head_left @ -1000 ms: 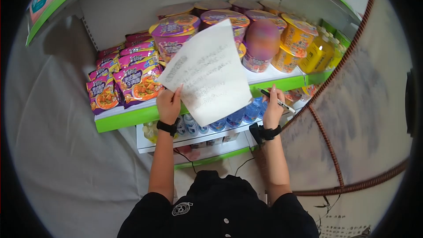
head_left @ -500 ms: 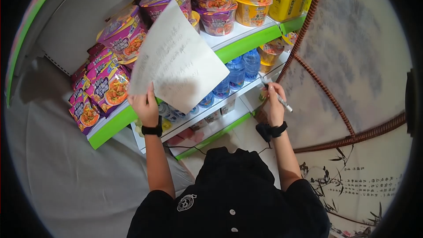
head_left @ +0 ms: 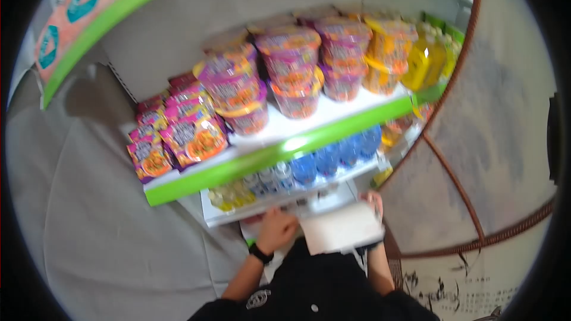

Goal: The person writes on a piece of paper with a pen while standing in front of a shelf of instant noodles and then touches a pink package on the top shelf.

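Observation:
A pale sheet of paper [head_left: 342,229] lies low in front of my black shirt, with no writing legible on it. At its upper right corner, my right hand [head_left: 373,203] is closed on the paper. The marker pen seen earlier in that hand cannot be made out. Just off the sheet's left edge is my left hand [head_left: 277,229], blurred by motion, with a black band on its wrist. Its fingers look bent, but whether they hold anything does not show.
Purple noodle cups [head_left: 288,53], yellow cups [head_left: 389,41] and noodle packets [head_left: 193,137] fill the green-edged shelf [head_left: 267,163]. Yellow drink bottles [head_left: 425,62] stand at its right. Blue-tinted water bottles [head_left: 327,157] are one level below. A brown-framed screen [head_left: 452,184] borders the right side.
The paper has dropped from in front of the shelf to near my body, and now sits at my right hand. My left hand has moved down and right, off the paper. The view has tilted up.

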{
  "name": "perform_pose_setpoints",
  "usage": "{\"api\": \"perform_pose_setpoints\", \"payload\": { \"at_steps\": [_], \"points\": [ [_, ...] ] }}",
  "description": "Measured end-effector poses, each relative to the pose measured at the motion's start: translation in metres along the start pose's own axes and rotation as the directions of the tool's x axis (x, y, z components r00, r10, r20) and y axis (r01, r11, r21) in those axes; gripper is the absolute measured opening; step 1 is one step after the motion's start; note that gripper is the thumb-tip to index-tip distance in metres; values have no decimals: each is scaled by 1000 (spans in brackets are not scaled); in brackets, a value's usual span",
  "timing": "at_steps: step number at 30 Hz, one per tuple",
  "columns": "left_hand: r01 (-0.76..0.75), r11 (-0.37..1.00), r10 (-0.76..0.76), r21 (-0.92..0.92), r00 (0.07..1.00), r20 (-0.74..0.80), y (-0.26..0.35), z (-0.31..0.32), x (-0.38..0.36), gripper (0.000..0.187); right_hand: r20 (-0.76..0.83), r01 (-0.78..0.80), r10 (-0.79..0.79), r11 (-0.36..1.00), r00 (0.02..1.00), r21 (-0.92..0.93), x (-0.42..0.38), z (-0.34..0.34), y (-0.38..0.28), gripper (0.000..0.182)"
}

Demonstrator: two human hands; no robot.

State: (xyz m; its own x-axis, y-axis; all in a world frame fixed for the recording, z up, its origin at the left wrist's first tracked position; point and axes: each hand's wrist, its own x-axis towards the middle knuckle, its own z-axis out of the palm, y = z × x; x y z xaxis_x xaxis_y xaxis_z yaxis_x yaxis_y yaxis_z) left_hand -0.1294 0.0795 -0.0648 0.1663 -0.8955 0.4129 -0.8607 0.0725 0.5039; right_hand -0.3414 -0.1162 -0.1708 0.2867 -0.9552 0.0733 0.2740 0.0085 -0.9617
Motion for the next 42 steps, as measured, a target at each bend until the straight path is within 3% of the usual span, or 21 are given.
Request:
{"api": "perform_pose_setpoints", "payload": {
  "at_steps": [1,2,3,5,6,9,10,12,13,15,17,19,23,26,29,30,33,35,37,39,42],
  "points": [
    [34,994,-42,-107,996,-74,2,-1,-6,7,48,121,-111,944,993,-307,-10,5,-15,23],
    [114,963,-132,-243,990,-57,2,-2,-14,8,148,-35,49,995,988,-97,-13,20,-42,30],
    [205,925,-225,-321,974,-24,0,-4,-20,10,212,-98,142,973,967,-207,-18,25,-59,34],
    [229,857,-319,-463,939,-126,-36,22,-48,17,359,-213,156,969,920,126,-19,15,-20,37],
    [262,807,-340,-529,939,-53,-43,21,-52,20,340,-314,245,935,908,167,-18,4,7,36],
    [500,639,-532,-584,836,133,-27,-12,-46,21,408,-277,280,958,869,-68,-27,17,-17,42],
    [503,632,-539,-590,832,131,-26,-14,-47,21,426,-288,256,958,868,12,-28,17,-9,37],
    [597,390,-653,-701,716,247,-29,-17,-42,21,470,-295,232,953,851,65,-27,25,-13,36],
    [594,376,-662,-711,709,243,-34,-15,-41,21,507,-304,200,944,838,131,-29,26,-17,35],
    [515,384,-660,-766,733,162,-43,-14,-41,24,530,-298,234,954,815,36,-36,27,-23,36],
    [486,306,-670,-818,720,177,-35,-30,-40,26,475,-113,138,990,869,-81,-39,38,-28,41],
    [440,247,-658,-863,730,184,-28,-44,-40,28,565,-47,97,994,819,-102,-39,34,-22,41],
    [514,286,-666,-809,713,218,-43,-64,-65,34,542,-126,27,981,840,146,-58,73,-30,26],
    [468,373,-676,-801,729,111,-53,-66,-92,39,358,-260,263,964,896,-55,-73,101,-32,12],
    [535,407,-758,-740,650,54,-41,-72,-117,39,341,-329,295,943,893,43,-84,119,-24,11],
    [472,344,-749,-812,659,66,-42,-66,-129,38,342,-372,318,922,884,105,-88,126,-25,11],
    [511,374,-754,-774,653,66,-25,-76,-147,37,270,-479,444,875,854,75,-102,142,-44,13],
    [559,394,-783,-729,620,52,-28,-77,-163,37,280,-424,361,881,889,211,-115,162,-55,13],
    [548,392,-837,-739,546,-40,-30,-74,-175,36,292,-402,369,914,882,58,-125,168,-63,17],
    [442,304,-844,-844,536,-23,-31,-69,-184,35,314,-464,427,884,848,50,-131,166,-62,13],
    [239,280,-856,-930,501,-129,-25,-72,-182,29,195,-314,277,930,941,194,-138,182,-71,22]
  ]
}}
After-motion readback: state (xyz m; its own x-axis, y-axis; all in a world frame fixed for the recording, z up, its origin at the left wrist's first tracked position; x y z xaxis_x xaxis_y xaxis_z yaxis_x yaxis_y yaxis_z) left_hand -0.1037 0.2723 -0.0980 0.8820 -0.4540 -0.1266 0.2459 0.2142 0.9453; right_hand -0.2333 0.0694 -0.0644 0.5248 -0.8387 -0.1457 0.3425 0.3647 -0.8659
